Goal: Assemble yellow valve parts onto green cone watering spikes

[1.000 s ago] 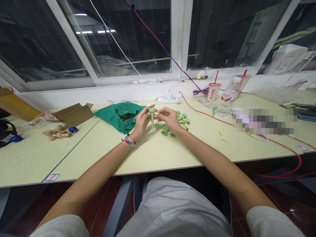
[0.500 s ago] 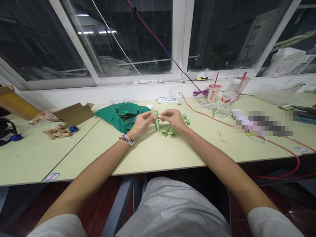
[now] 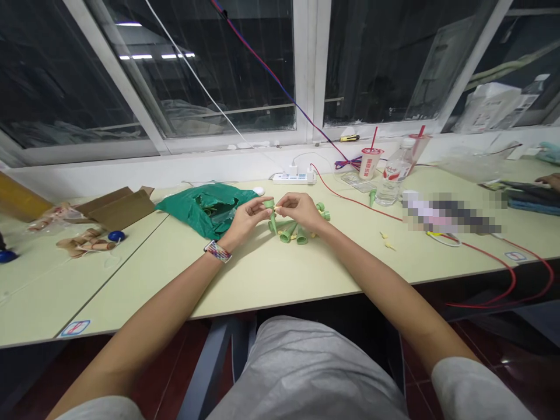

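My left hand [image 3: 245,221] grips a green watering spike [image 3: 273,217] near its wide top, the pointed end down. At its side, the fingertips of my right hand [image 3: 301,209] pinch a small yellow valve [image 3: 278,210] against the spike; whether it sits in a hole I cannot tell. Below and behind my right hand lie several more green spikes [image 3: 287,233] in a pile, some with yellow pieces among them. Two loose yellow valves [image 3: 388,246] rest on the table to the right. Left of my hands is a crumpled green plastic bag [image 3: 188,209], its mouth open.
A power strip [image 3: 292,178] lies by the wall. To the right stand a paper cup [image 3: 371,163], a water bottle [image 3: 391,178] and another green spike [image 3: 372,198]. A red cable [image 3: 350,201] crosses the table. Cardboard [image 3: 116,209] and wooden toys [image 3: 85,244] lie left. Another person's hand [image 3: 550,179] shows far right.
The whole view has shifted slightly, so things appear a little further left. Both hands keep their hold on the spike and valve. Another person's hand has come into view at the right edge.
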Available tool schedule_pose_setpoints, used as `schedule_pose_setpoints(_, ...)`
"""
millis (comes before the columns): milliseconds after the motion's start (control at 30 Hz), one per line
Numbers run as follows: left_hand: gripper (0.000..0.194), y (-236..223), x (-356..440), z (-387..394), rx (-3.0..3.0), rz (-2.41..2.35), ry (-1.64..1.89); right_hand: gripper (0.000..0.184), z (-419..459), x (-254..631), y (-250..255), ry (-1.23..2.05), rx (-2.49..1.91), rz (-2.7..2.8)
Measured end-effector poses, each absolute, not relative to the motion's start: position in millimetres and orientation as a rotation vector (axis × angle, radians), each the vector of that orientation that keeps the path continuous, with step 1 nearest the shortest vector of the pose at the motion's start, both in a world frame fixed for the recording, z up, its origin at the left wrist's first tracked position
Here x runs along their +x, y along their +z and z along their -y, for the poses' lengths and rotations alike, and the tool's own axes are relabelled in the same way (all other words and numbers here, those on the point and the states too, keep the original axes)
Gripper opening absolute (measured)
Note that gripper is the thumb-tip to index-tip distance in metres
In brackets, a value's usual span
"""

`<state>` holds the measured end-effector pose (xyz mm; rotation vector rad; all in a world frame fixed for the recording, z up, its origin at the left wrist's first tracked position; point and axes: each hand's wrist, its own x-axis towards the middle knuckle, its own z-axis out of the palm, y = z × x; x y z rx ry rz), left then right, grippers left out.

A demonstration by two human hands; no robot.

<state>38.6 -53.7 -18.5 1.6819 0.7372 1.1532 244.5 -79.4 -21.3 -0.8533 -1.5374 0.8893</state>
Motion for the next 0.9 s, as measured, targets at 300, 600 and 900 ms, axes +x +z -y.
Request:
schedule_pose_setpoints(300, 0.036, -14, 40, 46, 1.452, -0.661, 1.246, 0.011, 156, 395, 9, 0.315, -1.789, 1.868)
schedule_pose_setpoints(600, 0.032, -17, 40, 43, 1.38, -0.644, 1.217, 0.012, 210, 477, -22, 0.337, -2.319, 1.74)
schedule_pose_setpoints(900, 0.038, -13, 45, 50, 1.371, -0.635, 1.201, 0.006, 162, 418, -3, 0.136, -1.818, 1.874)
